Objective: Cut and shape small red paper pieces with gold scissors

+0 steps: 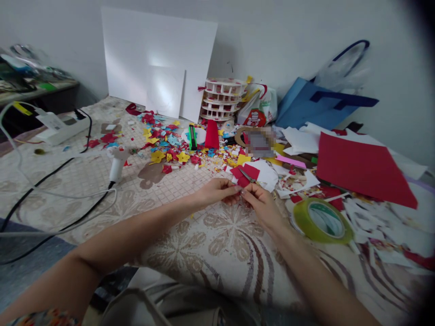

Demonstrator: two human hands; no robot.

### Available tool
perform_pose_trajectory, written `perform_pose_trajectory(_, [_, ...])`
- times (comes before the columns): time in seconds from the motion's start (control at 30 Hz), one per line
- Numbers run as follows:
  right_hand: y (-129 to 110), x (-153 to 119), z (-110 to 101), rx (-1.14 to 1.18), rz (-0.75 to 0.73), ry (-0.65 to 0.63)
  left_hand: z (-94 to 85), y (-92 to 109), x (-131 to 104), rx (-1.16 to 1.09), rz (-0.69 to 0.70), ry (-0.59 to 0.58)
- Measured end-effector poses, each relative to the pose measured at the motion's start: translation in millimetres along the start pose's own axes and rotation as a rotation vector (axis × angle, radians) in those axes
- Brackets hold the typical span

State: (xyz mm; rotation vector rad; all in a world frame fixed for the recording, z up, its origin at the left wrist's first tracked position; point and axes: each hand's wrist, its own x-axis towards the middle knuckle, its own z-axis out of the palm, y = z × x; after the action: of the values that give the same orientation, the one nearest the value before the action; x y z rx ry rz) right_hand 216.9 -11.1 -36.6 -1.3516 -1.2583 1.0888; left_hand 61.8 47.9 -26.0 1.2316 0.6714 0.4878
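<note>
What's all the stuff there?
Boards: two, white, back
Tiered model: one, white, back
Tote: one, blue, back
Printed bag: one, white, back
Glue gun: one, white, left
Power strip: one, white, left
Cords: several, black/white, left
Flowers: many, red, yellow, blue, middle
Cutter: one, green, middle
Scissors: one, grey, centre
Tape: one, yellow, right
Sheet: one, red, right
Scraps: many, mostly white, right
Tablecloth: one, beige, underneath
Left fingers: one hand, bare, centre
Right fingers: one hand, bare, centre

A flower-patterned tablecloth (190, 244) carries paper flowers (157, 156), a glue gun (117, 167) and a power strip (63, 132).
</note>
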Motion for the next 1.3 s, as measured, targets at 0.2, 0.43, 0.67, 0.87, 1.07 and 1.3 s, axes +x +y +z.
perform_pose_trajectory(0.2, [-0.9, -2.4, 3.1, 0.089, 0.063, -0.110, -0.7, -3.1, 0.0, 0.145, 0.121, 0.031])
perform_pose_trajectory(0.43, [-4.1, -1.5, 3.9, 0.116, 0.070, -0.073, 1.3, -2.8, 0.6, 0.106, 0.104, 0.070])
perform_pose_trajectory(0.67, [-5.0, -2.9, 6.3, 0.165, 0.034, 0.053, 2.1, 2.6, -1.7, 0.013, -0.021, 0.041])
perform_pose_trajectory(0.87, [-8.3, -4.3, 8.4, 0.171, 0.041, 0.066, 2.0, -3.3, -1.8, -0.016, 0.128, 0.033])
perform_pose_trajectory(1.07, [-8.0, -4.7, 9.2, 0.189, 0.017, 0.095, 2.3, 0.8, -2.6, -0.053, 0.087, 0.019])
perform_pose_trajectory(1.3, [-4.9, -4.3, 5.6, 0.080, -0.062, 0.032, -1.5, 1.7, 0.4, -0.111, 0.023, 0.067])
